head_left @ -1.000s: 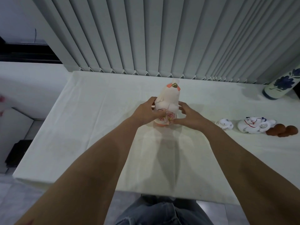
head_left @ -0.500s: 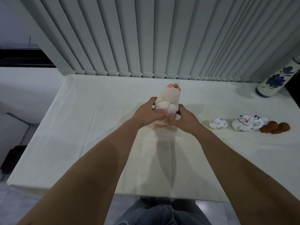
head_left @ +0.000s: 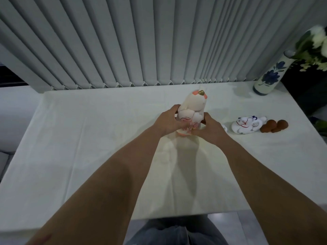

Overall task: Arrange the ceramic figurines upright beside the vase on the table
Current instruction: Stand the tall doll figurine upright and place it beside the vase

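Note:
A tall white figurine (head_left: pixel 192 106) with pink ears and a gold bell stands upright at the table's middle. My left hand (head_left: pixel 168 123) grips its left side and my right hand (head_left: pixel 210 129) grips its right side near the base. To the right a white cat figurine (head_left: pixel 247 127) with red and blue marks lies on its side. A tiny white figurine (head_left: pixel 224 128) peeks out behind my right wrist. A brown figurine (head_left: pixel 274 126) lies further right. The white vase (head_left: pixel 270 76) with blue flowers stands at the back right corner.
The table (head_left: pixel 88 138) wears a white cloth and ends at grey vertical blinds (head_left: pixel 141 41) behind. White flowers with green leaves (head_left: pixel 316 45) stick out of the vase. The table's front edge runs just above my jeans (head_left: pixel 177 232).
The view has shifted so the vase and its flowers show more fully at the right. Both hands still hold the tall figurine in about the same spot on the table.

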Demonstrator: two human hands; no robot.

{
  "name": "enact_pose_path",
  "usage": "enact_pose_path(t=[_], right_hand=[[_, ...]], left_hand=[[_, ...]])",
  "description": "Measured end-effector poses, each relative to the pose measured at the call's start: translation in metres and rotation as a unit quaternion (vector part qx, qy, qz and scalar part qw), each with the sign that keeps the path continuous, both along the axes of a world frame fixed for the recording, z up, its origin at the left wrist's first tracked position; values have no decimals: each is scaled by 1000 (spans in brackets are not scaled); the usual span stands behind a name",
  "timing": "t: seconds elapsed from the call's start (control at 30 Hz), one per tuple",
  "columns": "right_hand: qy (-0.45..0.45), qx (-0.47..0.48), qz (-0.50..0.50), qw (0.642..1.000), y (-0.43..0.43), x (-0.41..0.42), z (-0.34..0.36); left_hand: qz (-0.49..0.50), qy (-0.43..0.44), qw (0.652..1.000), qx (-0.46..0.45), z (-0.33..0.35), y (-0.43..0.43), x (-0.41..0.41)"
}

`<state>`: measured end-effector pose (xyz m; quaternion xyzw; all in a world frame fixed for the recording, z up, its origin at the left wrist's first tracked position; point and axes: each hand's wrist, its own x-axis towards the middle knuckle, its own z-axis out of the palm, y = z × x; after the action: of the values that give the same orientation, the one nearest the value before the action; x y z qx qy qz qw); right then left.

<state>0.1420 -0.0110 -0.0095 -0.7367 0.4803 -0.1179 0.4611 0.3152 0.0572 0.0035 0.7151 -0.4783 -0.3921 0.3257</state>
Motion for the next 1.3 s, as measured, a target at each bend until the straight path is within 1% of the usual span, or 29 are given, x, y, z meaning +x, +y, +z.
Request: enact_pose_path(t=[0.13,0.23,0.37,0.43,0.53,0.67,0.8,0.97,1.1,1.3], right_hand=[[4,11,-2,1000,-6,-4,-3],[11,6,5,1000,-8,-2,-2],[63,-23,18,998,-10,0,-1],[72,-27,19,997,-11,1,1],[75,-29,15,997,-12,2,1],[72,-24,18,997,-12,2,1],[68,-22,16,997,-9,2,0],[57,-34,17,998,-12,3,1],[77,-48,33,995,-26,-1,4],[59,-71,31,995,-66,-19,28]], left_hand=[[4,7,1000,-1,-3,-3,-5],[7,-8,1000,-10,-1,-5,-5],[18,-27,999,1,-1,-7,-6],[21,-38,999,4,-1,-8,-7],[27,-41,999,4,-1,-10,-9],[43,-25,999,5,-5,-11,-9],[32,-26,999,12,-12,-11,-6],[42,-10,999,3,-12,-15,-6],[48,-12,999,-2,-7,-25,-13],[54,-15,998,-37,11,-64,-32]])
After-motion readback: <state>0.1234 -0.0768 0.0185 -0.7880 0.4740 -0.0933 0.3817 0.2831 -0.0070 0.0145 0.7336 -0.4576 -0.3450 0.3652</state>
